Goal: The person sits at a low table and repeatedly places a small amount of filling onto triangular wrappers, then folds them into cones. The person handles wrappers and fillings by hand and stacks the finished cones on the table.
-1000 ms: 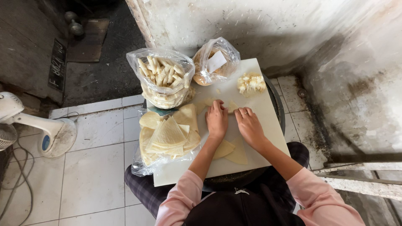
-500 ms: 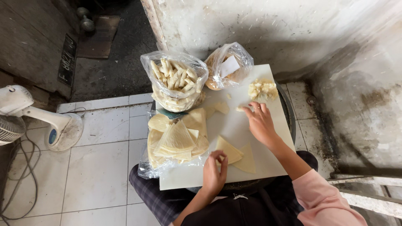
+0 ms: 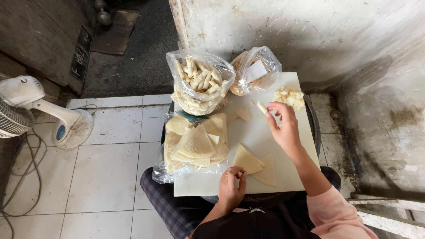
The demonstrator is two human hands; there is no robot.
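Half a second back the right hand [image 3: 283, 126] reached toward the far right corner of the white board [image 3: 283, 177] with nothing clear between its fingers; now it has drawn slightly back toward the middle and pinches a small rolled pastry stick [image 3: 262, 107] between thumb and fingertips, held just above the board near the far edge. The left hand [image 3: 231, 188] has stayed at the near edge, its fingers curled loosely over the rim, touching the near corner of a folded wrapper triangle [image 3: 247, 160]; whether it grips anything I cannot tell.

The rolled stick is pale cream, short and thin, its free end pointing toward the far left. Two wrapper triangles lie flat, overlapping, near the near edge, the second one [image 3: 267, 171] just to the right of the first. A mound of crumbly pale filling [image 3: 290, 97] sits at the far right corner, just beyond the right hand. On the left edge a stack of triangular wrappers [image 3: 195, 144] rests on clear plastic. At the far left corner stands an open bag of finished sticks [image 3: 199, 84], with a second bag [image 3: 254, 71] beside it. A white fan [image 3: 26, 106] stands on the tiled floor, well apart.
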